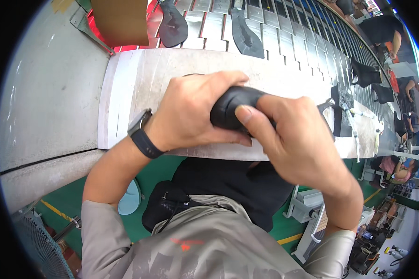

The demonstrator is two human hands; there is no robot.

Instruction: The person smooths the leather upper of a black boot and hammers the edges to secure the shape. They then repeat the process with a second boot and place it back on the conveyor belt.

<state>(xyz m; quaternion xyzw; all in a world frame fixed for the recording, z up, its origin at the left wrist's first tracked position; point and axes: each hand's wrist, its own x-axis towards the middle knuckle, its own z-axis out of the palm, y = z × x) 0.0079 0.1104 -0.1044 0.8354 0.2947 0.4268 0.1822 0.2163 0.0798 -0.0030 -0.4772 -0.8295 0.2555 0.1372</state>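
Okay, my left hand and right hand grip a black shoe between them; probably light, firm, smooth, best held around its sides.

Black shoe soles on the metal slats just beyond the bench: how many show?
2: left sole right of the brown panel, right sole beyond the held black footwear; others may be hidden.

Factory workshop, footwear line. Contents: one long conveyor of metal slats alongside a pale counter; flat black shoe soles on it; black boot-shaped pieces farther along; several workers beyond; green floor with yellow lines; caged fan.
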